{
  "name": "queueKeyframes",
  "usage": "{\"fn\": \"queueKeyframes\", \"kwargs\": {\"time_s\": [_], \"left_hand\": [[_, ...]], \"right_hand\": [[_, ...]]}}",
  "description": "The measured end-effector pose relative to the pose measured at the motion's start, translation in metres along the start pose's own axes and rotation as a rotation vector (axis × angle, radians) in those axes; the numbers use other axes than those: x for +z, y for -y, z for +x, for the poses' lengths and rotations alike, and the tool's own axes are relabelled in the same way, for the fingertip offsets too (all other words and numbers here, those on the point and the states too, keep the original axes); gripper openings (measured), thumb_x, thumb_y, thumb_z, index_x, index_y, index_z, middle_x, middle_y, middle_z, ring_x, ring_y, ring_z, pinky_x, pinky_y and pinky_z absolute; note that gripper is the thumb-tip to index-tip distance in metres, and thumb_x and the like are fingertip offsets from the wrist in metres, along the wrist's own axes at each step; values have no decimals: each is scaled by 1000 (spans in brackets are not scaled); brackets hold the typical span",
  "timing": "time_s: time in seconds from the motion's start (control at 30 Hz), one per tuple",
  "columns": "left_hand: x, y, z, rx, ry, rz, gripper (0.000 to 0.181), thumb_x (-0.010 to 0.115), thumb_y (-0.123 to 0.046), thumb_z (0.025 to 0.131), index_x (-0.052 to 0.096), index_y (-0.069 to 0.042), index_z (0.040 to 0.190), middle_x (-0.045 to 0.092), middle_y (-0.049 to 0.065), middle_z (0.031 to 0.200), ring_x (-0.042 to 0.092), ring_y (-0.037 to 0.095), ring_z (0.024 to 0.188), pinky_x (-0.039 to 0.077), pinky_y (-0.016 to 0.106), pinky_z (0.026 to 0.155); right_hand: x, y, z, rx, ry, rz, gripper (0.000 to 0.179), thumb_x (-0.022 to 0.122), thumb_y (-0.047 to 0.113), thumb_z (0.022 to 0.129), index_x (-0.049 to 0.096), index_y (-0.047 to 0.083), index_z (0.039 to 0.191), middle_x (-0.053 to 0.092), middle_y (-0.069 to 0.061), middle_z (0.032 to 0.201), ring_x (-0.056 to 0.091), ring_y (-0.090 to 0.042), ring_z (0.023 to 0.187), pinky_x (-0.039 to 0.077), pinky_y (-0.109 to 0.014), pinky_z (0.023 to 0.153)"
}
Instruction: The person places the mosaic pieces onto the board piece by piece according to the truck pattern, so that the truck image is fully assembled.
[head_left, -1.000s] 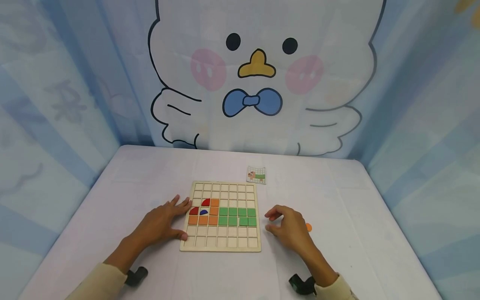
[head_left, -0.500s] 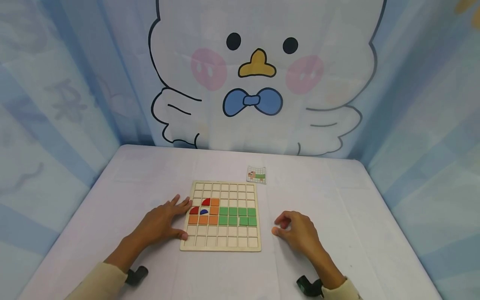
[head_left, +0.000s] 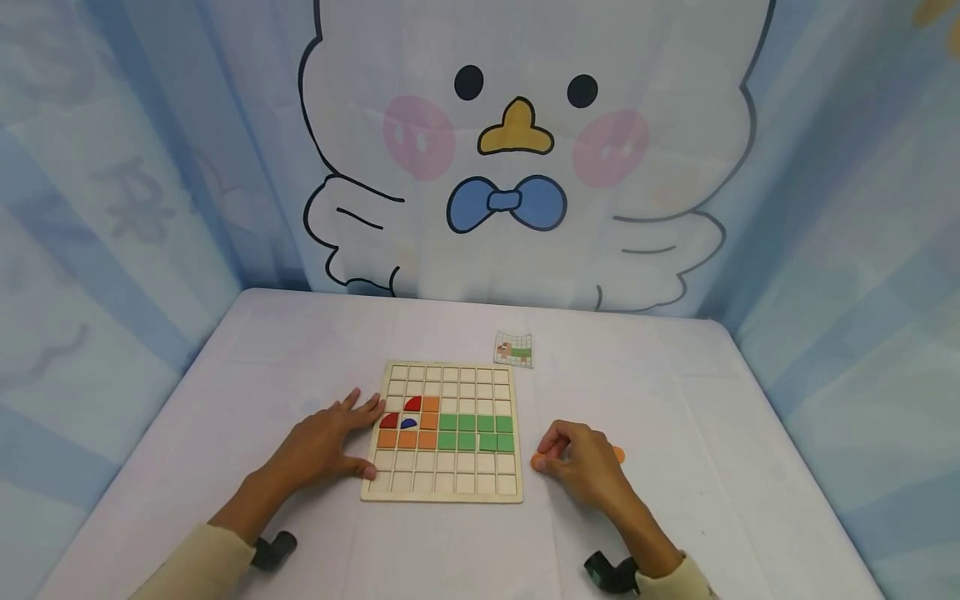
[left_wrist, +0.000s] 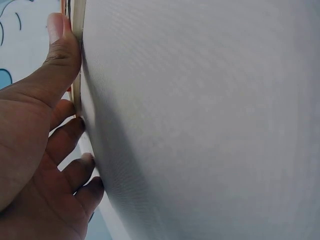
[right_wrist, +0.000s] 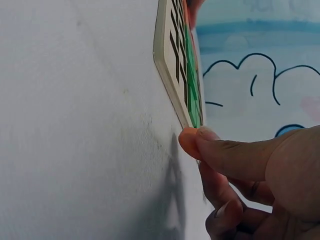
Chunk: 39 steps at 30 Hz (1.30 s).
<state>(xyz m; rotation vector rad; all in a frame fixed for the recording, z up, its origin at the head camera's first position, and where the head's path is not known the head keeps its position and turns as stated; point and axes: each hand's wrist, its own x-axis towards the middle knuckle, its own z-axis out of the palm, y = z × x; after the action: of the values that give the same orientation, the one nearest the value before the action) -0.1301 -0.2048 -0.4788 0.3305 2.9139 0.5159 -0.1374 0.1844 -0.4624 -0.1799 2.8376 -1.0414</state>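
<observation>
In the head view a square wooden grid board lies on the table, with green, orange, red and blue flat tiles in its middle rows. My left hand rests at the board's left edge, fingers spread, thumb near the front corner. To the right of the board my right hand pinches a small orange piece with a rounded edge between thumb and forefinger. This piece sits apart from the board's right edge. Another orange rounded piece shows partly behind the right hand.
A small picture card printed with a coloured grid figure lies at the board's far right corner. White cloth covers the table. A blue curtain with a cartoon bird stands behind it.
My right hand first drew back to the right, its thumb and forefinger closing, then came left towards the board with the orange piece. My left hand has stayed in place.
</observation>
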Motion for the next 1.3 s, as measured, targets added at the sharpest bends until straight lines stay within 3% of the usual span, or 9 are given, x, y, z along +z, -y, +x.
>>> {"fn": "queueKeyframes", "kwargs": {"time_s": [0.27, 0.6, 0.83, 1.3], "left_hand": [[-1, -1, 0, -6, 3, -4, 111, 91, -60, 71, 43, -22, 163, 36, 28, 169, 45, 62, 145, 45, 76, 108], [-1, 0, 0, -5, 5, -10, 110, 92, -59, 71, 43, -23, 163, 36, 27, 169, 44, 61, 146, 45, 76, 109], [-1, 0, 0, -6, 9, -12, 110, 91, -59, 71, 43, -22, 163, 36, 28, 169, 44, 62, 146, 44, 76, 109], [-3, -1, 0, -4, 24, -22, 110, 90, -60, 72, 43, -21, 163, 35, 28, 169, 44, 62, 146, 44, 76, 110]], "right_hand": [[11, 15, 4, -21, -19, 57, 20, 91, 14, 84, 73, 22, 84, 63, 9, 73, 50, -10, 67, 38, -24, 62], [27, 41, 7, -98, 48, 90, 19, 90, 18, 85, 71, 21, 86, 65, 10, 77, 49, -10, 64, 37, -22, 56], [38, 59, 9, -163, 95, 109, 17, 88, 17, 87, 72, 18, 89, 66, 8, 76, 56, -9, 71, 43, -22, 64], [66, 93, 18, -266, 141, 135, 15, 87, 18, 89, 72, 17, 91, 68, 8, 79, 59, -7, 73, 45, -22, 65]]}}
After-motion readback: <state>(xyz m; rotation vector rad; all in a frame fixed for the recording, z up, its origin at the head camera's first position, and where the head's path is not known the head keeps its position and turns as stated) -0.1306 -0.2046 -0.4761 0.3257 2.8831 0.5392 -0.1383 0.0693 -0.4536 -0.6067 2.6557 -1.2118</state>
